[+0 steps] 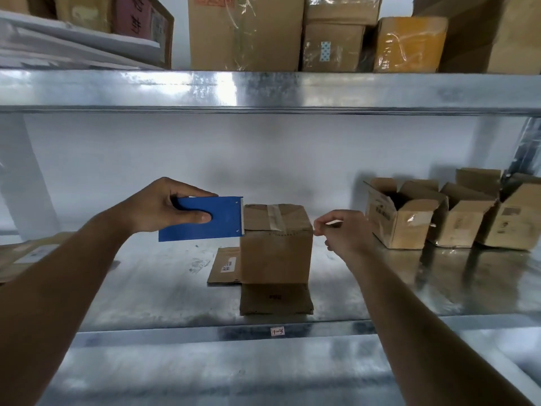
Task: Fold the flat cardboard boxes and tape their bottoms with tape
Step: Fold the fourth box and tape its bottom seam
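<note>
left hand (164,208) grips blue tape dispenser (202,218) beside upright brown cardboard box (276,244) mid-shelf; right hand (344,231) pinches the box's top right edge.

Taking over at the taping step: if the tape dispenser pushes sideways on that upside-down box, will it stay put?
Probably not. The box looks empty, so light, and the metal shelf is smooth, so it may slide. Its splayed flaps likely limit tipping.
</note>
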### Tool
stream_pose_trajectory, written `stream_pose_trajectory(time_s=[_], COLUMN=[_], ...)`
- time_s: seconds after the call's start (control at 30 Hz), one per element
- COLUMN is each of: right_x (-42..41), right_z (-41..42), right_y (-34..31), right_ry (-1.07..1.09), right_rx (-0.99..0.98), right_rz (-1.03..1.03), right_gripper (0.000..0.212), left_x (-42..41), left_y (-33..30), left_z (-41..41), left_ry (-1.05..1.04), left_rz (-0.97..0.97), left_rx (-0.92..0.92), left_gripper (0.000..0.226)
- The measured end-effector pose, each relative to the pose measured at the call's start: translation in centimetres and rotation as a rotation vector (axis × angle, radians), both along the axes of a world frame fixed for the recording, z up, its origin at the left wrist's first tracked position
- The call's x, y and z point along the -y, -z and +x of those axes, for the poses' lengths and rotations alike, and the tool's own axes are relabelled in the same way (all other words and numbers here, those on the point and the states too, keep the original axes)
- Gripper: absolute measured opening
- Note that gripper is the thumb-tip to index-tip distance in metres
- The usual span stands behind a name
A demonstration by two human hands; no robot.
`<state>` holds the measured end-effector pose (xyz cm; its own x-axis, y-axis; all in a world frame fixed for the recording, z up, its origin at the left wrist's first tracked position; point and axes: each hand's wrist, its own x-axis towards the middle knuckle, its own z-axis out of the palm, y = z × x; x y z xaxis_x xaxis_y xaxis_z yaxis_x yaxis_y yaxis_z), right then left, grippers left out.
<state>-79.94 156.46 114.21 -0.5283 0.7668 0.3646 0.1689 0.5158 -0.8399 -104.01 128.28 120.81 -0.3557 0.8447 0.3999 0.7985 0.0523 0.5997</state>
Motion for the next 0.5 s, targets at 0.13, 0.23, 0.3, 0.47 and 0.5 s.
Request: stream_pose_trajectory(time_s=[0.13,0.23,0.3,0.47,0.5], right_x=[-0.3,-0.6,-0.7,-1.0,-1.0], right_z=[-0.4,-0.4,-0.4,-0.4,-0.4], right_y=[0.1,0.0,-0.4,-0.5,-0.5], right_ry=[-0.015,-0.028,-0.023,-0.087,-0.092], right_rx=[0.029,0.068,0.121,0.188,0.191], right_rz=[0.024,0.056,0.098,0.058,0.063], right_gripper=[0.021,0.009,0.007,0.012,0.013], left_x=[-0.4,-0.8,-1.0,-1.4,-1.5], left_y=[0.4,0.6,0.6,0.7,0.8], left_z=[-0.8,-1.3,-1.6,-1.8,-1.9], left_ry=[0.011,0.015,0.022,0.039,0.037], left_rz=[-0.020,-0.027,-0.032,-0.042,-0.039], left_rx=[0.015,0.024,0.028,0.031,0.033], left_gripper=[0.049,0.050,0.050,0.047,0.047])
